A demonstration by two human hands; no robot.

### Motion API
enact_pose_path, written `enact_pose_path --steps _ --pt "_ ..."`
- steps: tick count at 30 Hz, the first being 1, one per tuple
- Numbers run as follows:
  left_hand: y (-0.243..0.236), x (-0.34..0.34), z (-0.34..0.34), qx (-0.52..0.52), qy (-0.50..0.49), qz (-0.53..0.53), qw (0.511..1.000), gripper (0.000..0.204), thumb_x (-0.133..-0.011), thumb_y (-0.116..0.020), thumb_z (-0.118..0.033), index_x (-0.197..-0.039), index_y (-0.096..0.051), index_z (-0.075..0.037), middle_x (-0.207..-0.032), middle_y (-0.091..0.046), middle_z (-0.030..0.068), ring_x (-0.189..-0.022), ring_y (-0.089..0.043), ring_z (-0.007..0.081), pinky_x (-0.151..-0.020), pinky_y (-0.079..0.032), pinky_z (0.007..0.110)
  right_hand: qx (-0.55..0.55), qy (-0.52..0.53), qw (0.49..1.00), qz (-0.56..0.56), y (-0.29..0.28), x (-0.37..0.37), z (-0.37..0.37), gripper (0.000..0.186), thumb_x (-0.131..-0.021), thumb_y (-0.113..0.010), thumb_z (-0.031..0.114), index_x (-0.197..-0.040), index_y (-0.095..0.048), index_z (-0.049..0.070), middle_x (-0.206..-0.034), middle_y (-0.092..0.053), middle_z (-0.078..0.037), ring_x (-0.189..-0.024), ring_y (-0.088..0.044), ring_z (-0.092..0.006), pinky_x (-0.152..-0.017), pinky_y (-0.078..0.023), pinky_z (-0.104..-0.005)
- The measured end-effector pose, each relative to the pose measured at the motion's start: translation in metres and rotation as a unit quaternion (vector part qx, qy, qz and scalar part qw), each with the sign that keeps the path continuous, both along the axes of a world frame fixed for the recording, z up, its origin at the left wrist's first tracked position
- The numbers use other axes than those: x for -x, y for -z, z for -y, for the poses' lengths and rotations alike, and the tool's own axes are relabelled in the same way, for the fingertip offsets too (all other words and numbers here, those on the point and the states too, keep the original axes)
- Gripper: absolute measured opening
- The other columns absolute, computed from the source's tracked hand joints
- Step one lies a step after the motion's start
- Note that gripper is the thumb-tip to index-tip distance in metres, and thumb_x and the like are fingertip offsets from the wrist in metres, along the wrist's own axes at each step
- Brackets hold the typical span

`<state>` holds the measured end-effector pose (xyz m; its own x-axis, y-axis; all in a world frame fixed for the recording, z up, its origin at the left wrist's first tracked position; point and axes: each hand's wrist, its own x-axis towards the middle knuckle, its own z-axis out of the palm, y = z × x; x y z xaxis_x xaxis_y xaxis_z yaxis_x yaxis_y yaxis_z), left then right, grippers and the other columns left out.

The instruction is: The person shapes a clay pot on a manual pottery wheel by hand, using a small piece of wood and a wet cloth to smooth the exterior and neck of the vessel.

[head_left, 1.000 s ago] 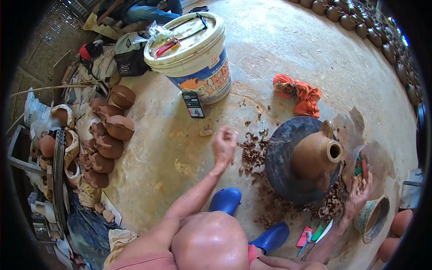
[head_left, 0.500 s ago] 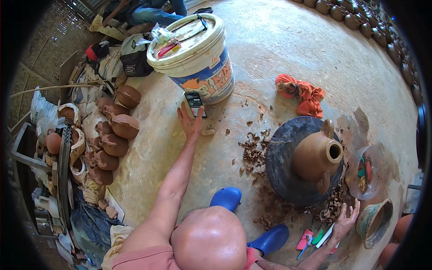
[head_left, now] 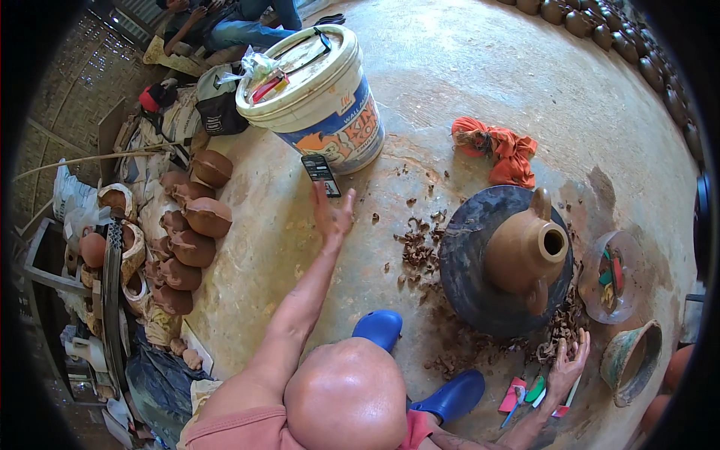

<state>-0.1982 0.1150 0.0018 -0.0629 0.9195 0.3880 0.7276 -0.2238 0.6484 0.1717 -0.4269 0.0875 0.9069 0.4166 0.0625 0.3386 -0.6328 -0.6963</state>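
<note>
floor: bare concrete [head_left: 480, 82], sunlit | left wall: woven bamboo [head_left: 56, 97]

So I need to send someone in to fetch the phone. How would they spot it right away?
Start at the big white bucket at the far side of the concrete floor. On the floor against its base, just past the fingertips of the person's outstretched left hand, lies the phone. It is the only flat, dark rectangle there; the things around it are brown clay pots and clay scraps.
</note>
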Motion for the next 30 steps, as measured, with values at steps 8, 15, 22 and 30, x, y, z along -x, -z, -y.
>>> enact_pose_path --steps 8,15,22,30 --pt "-0.056 -0.134 0.128 0.277 0.283 0.153 0.905 0.072 -0.098 -0.077 -0.045 -0.151 -0.058 0.000 -0.139 -0.067 0.0232 -0.125 -0.068 0.0276 -0.089 -0.063 0.043 -0.064 0.004 0.998 -0.008 -0.007 -0.014 -0.019 0.030 -0.109 -0.066 0.014 -0.133 -0.069 -0.004 -0.139 -0.069 -0.013 -0.119 -0.067 -0.0208 -0.096 -0.058 -0.0347" --pt "-0.020 -0.164 0.141 0.292 0.311 0.068 0.902 0.060 -0.108 -0.064 -0.043 -0.155 -0.058 -0.006 -0.141 -0.069 0.0211 -0.123 -0.070 0.0307 -0.107 -0.052 0.041 -0.132 -0.001 0.991 -0.003 -0.037 -0.014 -0.073 0.026 -0.110 -0.068 0.015 -0.123 -0.074 -0.006 -0.120 -0.075 -0.010 -0.111 -0.067 -0.0166 -0.099 -0.055 -0.0322" --pt "-0.017 -0.132 0.104 0.276 0.195 0.166 0.926 0.049 -0.101 -0.067 -0.013 -0.149 -0.063 -0.007 -0.108 -0.078 0.0124 -0.088 -0.074 0.0202 -0.076 -0.061 0.034 -0.133 -0.048 0.989 0.053 -0.064 -0.003 -0.103 0.024 -0.110 -0.067 0.014 -0.125 -0.074 -0.004 -0.127 -0.074 -0.011 -0.117 -0.068 -0.0189 -0.105 -0.054 -0.0346" --pt "-0.015 -0.026 0.004 0.099 -0.033 0.134 0.985 0.093 -0.093 -0.083 -0.028 -0.168 -0.034 -0.006 -0.125 -0.073 0.0194 -0.081 -0.073 0.0207 -0.081 -0.059 0.037 -0.158 -0.018 0.987 -0.013 -0.029 -0.007 -0.065 0.028 -0.110 -0.067 0.014 -0.131 -0.072 -0.003 -0.129 -0.074 -0.012 -0.119 -0.068 -0.0198 -0.106 -0.053 -0.0340"
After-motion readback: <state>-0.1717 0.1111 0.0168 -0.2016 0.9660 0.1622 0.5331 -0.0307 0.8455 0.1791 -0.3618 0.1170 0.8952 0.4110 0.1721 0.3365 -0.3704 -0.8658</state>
